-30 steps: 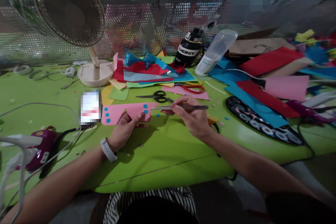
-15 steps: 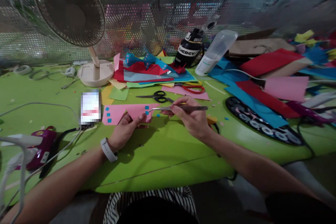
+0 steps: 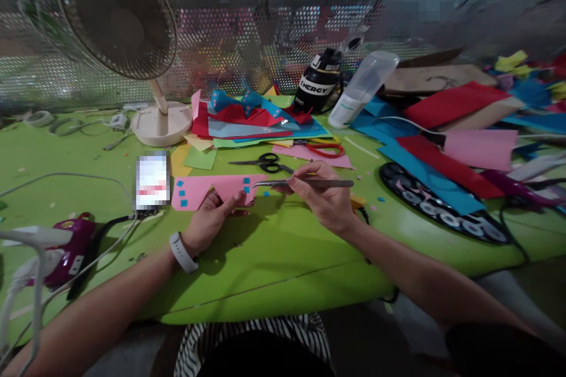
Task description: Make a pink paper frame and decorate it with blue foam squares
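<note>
A pink paper strip [image 3: 197,187] with small blue squares near both ends is pinched at its lower edge by my left hand [image 3: 214,215], which wears a white wristband [image 3: 182,252]. My right hand [image 3: 325,197] is closed around metal tweezers [image 3: 305,183]. Their tips point left and lie by a blue square [image 3: 246,189] at the strip's right end; whether they grip it is too small to tell. A loose blue square [image 3: 266,194] lies on the green table just right of the strip. Black-handled scissors [image 3: 265,162] rest behind my hands.
A fan [image 3: 159,123] stands at the back left, with a lit phone [image 3: 152,179] nearer. Behind are stacked coloured papers [image 3: 247,123], a black bottle [image 3: 316,82] and a clear bottle [image 3: 362,88]. Purple glue guns [image 3: 73,247] with cords lie at both sides. A black decorated panel [image 3: 435,206] is at right.
The tweezers' tips have drawn back very slightly to the right from the blue square. My left hand and the pink strip stay almost where they were.
</note>
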A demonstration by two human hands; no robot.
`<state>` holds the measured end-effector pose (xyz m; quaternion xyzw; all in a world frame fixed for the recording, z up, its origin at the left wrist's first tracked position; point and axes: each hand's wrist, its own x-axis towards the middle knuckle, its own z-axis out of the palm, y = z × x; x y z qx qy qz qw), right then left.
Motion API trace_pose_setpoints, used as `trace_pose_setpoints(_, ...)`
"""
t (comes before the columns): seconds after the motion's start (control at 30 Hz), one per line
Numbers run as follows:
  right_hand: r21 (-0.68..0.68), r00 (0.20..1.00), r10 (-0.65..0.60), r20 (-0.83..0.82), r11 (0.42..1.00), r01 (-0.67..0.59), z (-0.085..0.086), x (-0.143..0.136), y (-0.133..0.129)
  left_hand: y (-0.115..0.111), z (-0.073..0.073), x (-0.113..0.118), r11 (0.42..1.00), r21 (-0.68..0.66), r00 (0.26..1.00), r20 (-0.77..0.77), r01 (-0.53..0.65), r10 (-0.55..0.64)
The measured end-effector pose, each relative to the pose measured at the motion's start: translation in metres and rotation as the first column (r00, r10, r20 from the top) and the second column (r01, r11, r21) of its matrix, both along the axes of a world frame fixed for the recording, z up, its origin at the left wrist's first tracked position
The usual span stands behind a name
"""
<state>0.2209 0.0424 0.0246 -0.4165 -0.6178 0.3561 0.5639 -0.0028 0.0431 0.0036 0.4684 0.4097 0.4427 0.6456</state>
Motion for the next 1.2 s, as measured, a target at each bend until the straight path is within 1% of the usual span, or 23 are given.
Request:
trace_pose_setpoints(0.07, 0.114, 0.994, -0.061, 0.09, 0.992, 0.051, 0.001, 0.007, -0.001, 0.001, -0.001, -0.001, 1.0, -0.011, 1.0, 0.007, -0.022, 0.022)
trace_pose_setpoints(0.1, 0.175, 0.984, -0.058, 0.168, 0.984, 0.028, 0.003, 0.011, -0.002, 0.001, -0.001, -0.001, 0.999, -0.016, 0.999, 0.013, -0.038, 0.038)
trace_pose_setpoints(0.13, 0.236, 0.963, -0.028, 0.268, 0.971, -0.037, 0.005, 0.015, -0.003, 0.001, 0.0, -0.001, 0.998, -0.022, 0.998, 0.021, -0.056, 0.056)
trace_pose_setpoints(0.17, 0.281, 0.923, 0.021, 0.385, 0.95, -0.139, 0.008, 0.018, -0.004, 0.001, 0.0, -0.002, 0.997, -0.024, 0.997, 0.032, -0.076, 0.076)
trace_pose_setpoints(0.2, 0.302, 0.858, 0.071, 0.508, 0.919, -0.255, 0.011, 0.021, -0.006, 0.0, 0.0, -0.002, 0.995, -0.021, 0.995, 0.046, -0.093, 0.094)
trace_pose_setpoints(0.27, 0.269, 0.679, 0.146, 0.719, 0.843, -0.466, 0.015, 0.024, -0.009, 0.0, 0.0, -0.002, 0.994, -0.001, 0.991, 0.073, -0.112, 0.112)
trace_pose_setpoints(0.3, 0.231, 0.592, 0.171, 0.788, 0.809, -0.541, 0.017, 0.024, -0.011, 0.0, 0.0, -0.002, 0.993, 0.015, 0.99, 0.083, -0.116, 0.114)
trace_pose_setpoints(0.37, 0.139, 0.441, 0.207, 0.873, 0.76, -0.634, 0.016, 0.021, -0.016, 0.001, -0.001, -0.002, 0.992, 0.041, 0.989, 0.089, -0.12, 0.116)
trace_pose_setpoints(0.43, 0.08, 0.343, 0.223, 0.913, 0.725, -0.685, 0.014, 0.02, -0.021, 0.001, -0.001, -0.002, 0.992, 0.043, 0.991, 0.079, -0.115, 0.112)
trace_pose_setpoints(0.5, 0.041, 0.294, 0.231, 0.928, 0.718, -0.694, 0.011, 0.024, -0.025, 0.001, -0.001, -0.002, 0.994, 0.027, 0.993, 0.064, -0.104, 0.102)
trace_pose_setpoints(0.53, 0.035, 0.29, 0.224, 0.93, 0.734, -0.678, 0.011, 0.028, -0.026, 0.001, 0.0, -0.002, 0.995, 0.017, 0.993, 0.055, -0.102, 0.101)
trace_pose_setpoints(0.6, 0.059, 0.315, 0.155, 0.937, 0.815, -0.576, 0.01, 0.042, -0.027, 0.001, 0.002, -0.002, 0.994, -0.001, 0.994, 0.032, -0.106, 0.106)
trace_pose_setpoints(0.63, 0.091, 0.324, 0.083, 0.942, 0.869, -0.486, 0.01, 0.05, -0.026, 0.0, 0.003, -0.002, 0.994, -0.009, 0.994, 0.015, -0.11, 0.11)
trace_pose_setpoints(0.67, 0.126, 0.31, -0.006, 0.951, 0.92, -0.37, 0.009, 0.058, -0.024, 0.0, 0.004, -0.001, 0.993, -0.013, 0.993, -0.004, -0.116, 0.116)
trace_pose_setpoints(0.7, 0.159, 0.267, -0.091, 0.959, 0.956, -0.247, 0.008, 0.066, -0.022, -0.001, 0.004, -0.001, 0.993, -0.01, 0.992, -0.023, -0.121, 0.121)
trace_pose_setpoints(0.73, 0.175, 0.2, -0.146, 0.969, 0.975, -0.136, 0.007, 0.073, -0.019, -0.001, 0.004, -0.001, 0.992, -0.003, 0.992, -0.037, -0.122, 0.122)
trace_pose_setpoints(0.77, 0.17, 0.128, -0.163, 0.978, 0.984, -0.051, 0.005, 0.078, -0.016, -0.001, 0.003, -0.001, 0.993, 0.005, 0.992, -0.044, -0.119, 0.12)
trace_pose_setpoints(0.83, 0.116, 0.029, -0.118, 0.993, 0.991, 0.067, 0.001, 0.085, -0.01, -0.001, 0.002, -0.001, 0.994, 0.01, 0.994, -0.015, -0.105, 0.105)
trace_pose_setpoints(0.87, 0.083, 0.013, -0.085, 0.996, 0.991, 0.106, -0.001, 0.086, -0.007, -0.001, 0.001, -0.001, 0.995, 0.006, 0.995, 0.02, -0.096, 0.096)
trace_pose_setpoints(0.9, 0.057, 0.02, -0.06, 0.998, 0.99, 0.132, -0.002, 0.088, -0.004, -0.001, 0.0, -0.001, 0.996, -0.002, 0.995, 0.059, -0.086, 0.086)
trace_pose_setpoints(0.97, 0.031, 0.071, -0.042, 0.997, 0.988, 0.154, -0.004, 0.09, 0.002, -0.001, 0.0, -0.001, 0.997, -0.014, 0.989, 0.132, -0.07, 0.071)
trace_pose_setpoints(1.03, 0.011, 0.135, -0.029, 0.99, 0.991, 0.132, -0.006, 0.094, 0.008, -0.002, 0.001, 0.0, 0.998, -0.024, 0.984, 0.167, -0.054, 0.057)
trace_pose_setpoints(1.2, -0.018, 0.254, -0.019, 0.967, 0.989, 0.146, -0.013, 0.103, 0.017, -0.003, 0.005, 0.001, 0.997, -0.051, 0.987, 0.143, -0.061, 0.068)
